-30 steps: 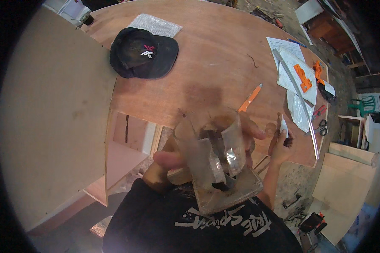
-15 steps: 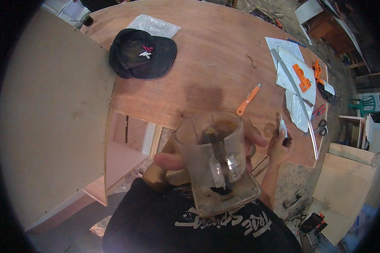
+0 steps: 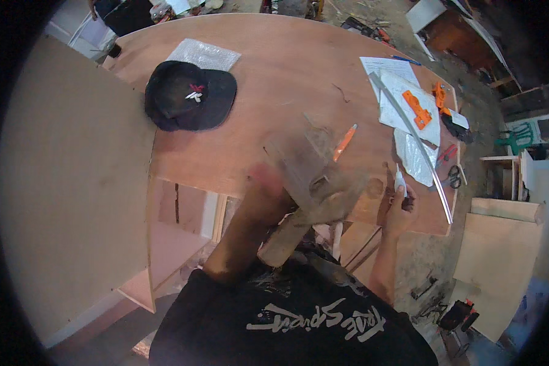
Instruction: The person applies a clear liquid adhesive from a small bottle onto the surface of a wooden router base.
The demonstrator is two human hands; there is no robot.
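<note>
My left hand (image 3: 267, 183), smeared by motion, grips a clear, dusty plastic router base (image 3: 302, 161) above the table's near edge. The base is tilted and blurred, so its details are hard to make out. A wooden piece (image 3: 282, 243) sticks out from under it toward my shirt. At the right, my right hand (image 3: 401, 206) is closed around a small white bottle (image 3: 399, 182) with a thin pointed nozzle, held upright near the table edge. Between the hands, beyond the router base, an orange utility knife (image 3: 345, 143) lies on the wooden table (image 3: 274, 67).
A dark cap (image 3: 189, 97) and bubble wrap (image 3: 210, 56) lie at the left. Papers (image 3: 387, 70), a long metal strip (image 3: 415, 137), orange plastic parts (image 3: 417, 110) and scissors (image 3: 454, 177) lie at the right. A large upright panel (image 3: 79, 177) borders the left side.
The router base has swung up and away from my body, turning onto a tilt in my left hand. My right hand still holds the bottle. The whole view has shifted slightly.
</note>
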